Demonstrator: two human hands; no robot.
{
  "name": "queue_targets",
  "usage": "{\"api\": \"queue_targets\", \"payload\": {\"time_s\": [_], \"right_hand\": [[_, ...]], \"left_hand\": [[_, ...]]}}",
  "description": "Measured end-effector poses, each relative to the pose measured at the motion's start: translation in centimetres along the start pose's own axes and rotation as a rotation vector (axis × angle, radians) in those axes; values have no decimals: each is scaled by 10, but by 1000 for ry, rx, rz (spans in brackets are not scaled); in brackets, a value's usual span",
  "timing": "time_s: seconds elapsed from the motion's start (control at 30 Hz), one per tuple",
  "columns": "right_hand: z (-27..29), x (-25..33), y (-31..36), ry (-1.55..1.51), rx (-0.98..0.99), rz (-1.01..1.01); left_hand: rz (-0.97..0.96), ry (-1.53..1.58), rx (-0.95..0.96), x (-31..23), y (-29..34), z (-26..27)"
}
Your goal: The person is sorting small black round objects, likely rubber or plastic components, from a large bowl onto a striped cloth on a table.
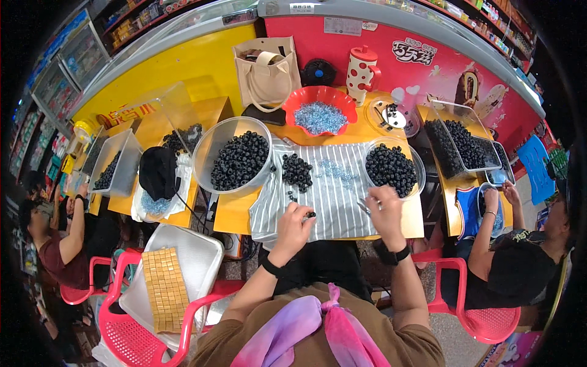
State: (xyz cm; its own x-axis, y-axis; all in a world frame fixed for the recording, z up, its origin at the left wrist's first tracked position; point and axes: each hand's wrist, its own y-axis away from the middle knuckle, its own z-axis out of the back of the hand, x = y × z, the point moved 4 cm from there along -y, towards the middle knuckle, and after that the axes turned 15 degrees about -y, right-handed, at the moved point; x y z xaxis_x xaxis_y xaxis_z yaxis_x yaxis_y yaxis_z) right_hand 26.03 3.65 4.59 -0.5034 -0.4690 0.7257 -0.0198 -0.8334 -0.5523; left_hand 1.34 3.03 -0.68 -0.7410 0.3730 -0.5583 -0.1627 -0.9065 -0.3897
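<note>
My left hand (295,227) is closed, pinching a small black round part (311,215) between thumb and fingertips over the front of a grey-and-white striped cloth (342,221). My right hand (385,211) is closed too, its fingertips on a slim greyish thing (364,208) too small to name. On the cloth, a pile of black parts (297,172) lies beyond my left hand. To its right are scattered small clear bluish pieces (337,173). A round clear tub of black parts (391,167) stands just beyond my right hand; a larger round tub (197,160) is at left.
A red scalloped bowl (292,100) of bluish pieces stands at the back, near a canvas bag (266,73), a black fan (318,72) and a dotted tumbler (362,73). Co-workers sit left and right at tables with clear bins (124,158). Pink chairs (131,330) flank me.
</note>
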Motion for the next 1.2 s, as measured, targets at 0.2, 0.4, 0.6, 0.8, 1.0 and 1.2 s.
{"api": "queue_targets", "payload": {"time_s": [0.2, 0.4, 0.6, 0.8, 1.0, 1.2], "right_hand": [[-46, 15, 28, 129, 165, -18], [-55, 5, 34, 198, 65, 0], [-59, 10, 35, 158, 5, 94], [-57, 14, 38, 139, -43, 193], [-61, 52, 54, -335, -31, -148], [-74, 101, 64, -474, 83, -44]], "left_hand": [[49, 237, 43, 9, 1, 5], [286, 1291, 311, 7, 21, 13], [241, 1607, 360, -8, 41, 33], [267, 1721, 431, -15, 56, 39], [356, 1748, 407, -10, 59, 20], [503, 1682, 394, -17, 54, 6]]}}
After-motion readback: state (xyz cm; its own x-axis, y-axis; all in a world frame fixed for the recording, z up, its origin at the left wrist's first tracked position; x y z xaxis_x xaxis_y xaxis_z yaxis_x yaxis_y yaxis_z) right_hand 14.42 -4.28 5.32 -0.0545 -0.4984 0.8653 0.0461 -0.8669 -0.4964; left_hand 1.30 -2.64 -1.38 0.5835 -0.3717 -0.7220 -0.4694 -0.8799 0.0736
